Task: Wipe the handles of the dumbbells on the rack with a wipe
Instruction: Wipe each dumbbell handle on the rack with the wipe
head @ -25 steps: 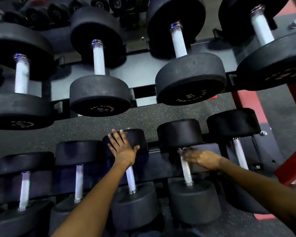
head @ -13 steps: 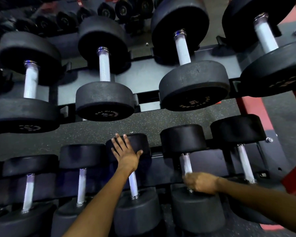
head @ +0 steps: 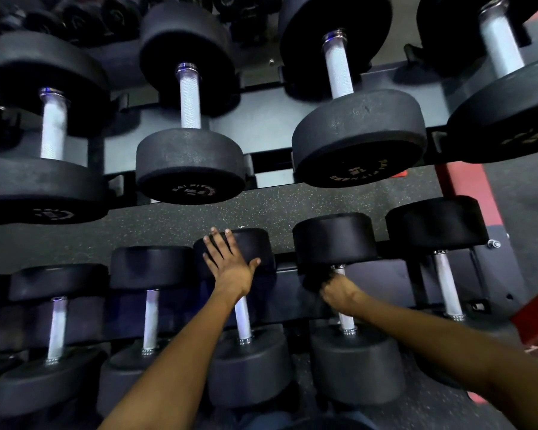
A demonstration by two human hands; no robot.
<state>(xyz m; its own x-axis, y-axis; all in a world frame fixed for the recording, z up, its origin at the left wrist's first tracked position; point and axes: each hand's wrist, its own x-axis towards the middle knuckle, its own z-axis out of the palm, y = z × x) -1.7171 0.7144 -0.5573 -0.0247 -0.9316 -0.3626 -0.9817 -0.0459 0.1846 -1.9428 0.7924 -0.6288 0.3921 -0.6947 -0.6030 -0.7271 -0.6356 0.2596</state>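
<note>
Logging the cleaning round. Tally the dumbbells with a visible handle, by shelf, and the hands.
Upper-shelf dumbbells: 4
Lower-shelf dumbbells: 5
Hands: 2, left hand flat on a dumbbell head, right hand gripping a handle
Total: 11

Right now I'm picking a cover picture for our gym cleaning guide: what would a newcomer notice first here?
Two bare arms reach in from below. The left hand lies flat on the far head of a lower-row dumbbell, while the right hand grips the handle of the dumbbell beside it. Above them hangs a row of bigger dumbbells with pale handles.
</note>
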